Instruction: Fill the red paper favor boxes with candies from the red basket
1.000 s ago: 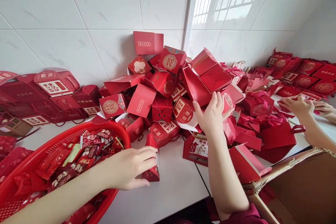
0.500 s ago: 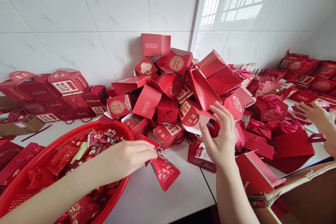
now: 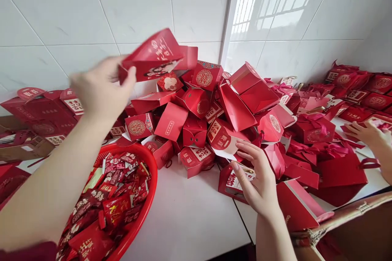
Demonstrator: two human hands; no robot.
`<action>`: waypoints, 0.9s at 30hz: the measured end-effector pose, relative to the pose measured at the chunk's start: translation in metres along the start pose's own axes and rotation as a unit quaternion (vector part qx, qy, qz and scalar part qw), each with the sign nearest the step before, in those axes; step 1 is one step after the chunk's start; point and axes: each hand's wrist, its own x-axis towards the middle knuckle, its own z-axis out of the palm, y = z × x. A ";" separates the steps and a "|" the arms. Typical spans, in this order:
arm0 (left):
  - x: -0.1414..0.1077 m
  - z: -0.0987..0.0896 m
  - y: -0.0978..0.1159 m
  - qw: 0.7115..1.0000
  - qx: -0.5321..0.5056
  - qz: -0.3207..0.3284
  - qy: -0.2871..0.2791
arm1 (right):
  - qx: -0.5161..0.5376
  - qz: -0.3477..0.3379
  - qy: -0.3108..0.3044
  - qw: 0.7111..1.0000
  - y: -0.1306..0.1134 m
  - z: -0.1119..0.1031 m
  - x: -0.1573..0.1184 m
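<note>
My left hand [image 3: 102, 85] is raised above the basket's back rim, slightly blurred, gripping a red paper candy box [image 3: 153, 55] by one end. The box is wedge-shaped with pale printing and a dark-and-white picture on it. Below that arm stands a red plastic basket [image 3: 153, 171] full of wrapped sweets [image 3: 118, 208]. My right hand [image 3: 257, 175] is open with fingers spread and holds nothing. It hovers in front of a small red box with a white label [image 3: 237, 181] at the foot of the heap of red gift boxes [image 3: 171, 120].
Stacked red boxes [image 3: 45, 110] line the wall at left, beside a brown carton [image 3: 26, 149]. More ribboned boxes [image 3: 315, 126] lie to the right, where another person's hand [image 3: 367, 134] reaches in. An open cardboard box [image 3: 352, 212] stands at the near right.
My left hand has lifted the red candy box from low over the table, up and to the left, tipping it over. My right hand has lowered slightly, still open.
</note>
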 end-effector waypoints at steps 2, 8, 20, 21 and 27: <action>0.003 0.026 -0.005 0.999 0.046 0.007 -0.019 | -0.008 0.012 0.004 1.000 0.004 -0.002 -0.004; -0.012 0.066 -0.012 0.988 0.023 0.017 -0.153 | -0.035 0.035 0.013 0.999 0.014 -0.012 -0.007; -0.022 0.054 -0.031 0.960 -0.060 0.085 -0.259 | 0.006 0.065 0.000 0.998 0.014 -0.001 -0.006; -0.022 0.051 -0.031 0.962 -0.059 0.086 -0.253 | 0.004 0.059 -0.003 0.998 0.012 0.001 -0.003; -0.040 0.026 -0.012 0.964 -0.066 0.115 -0.231 | -0.020 -0.032 0.043 0.998 -0.012 0.001 0.020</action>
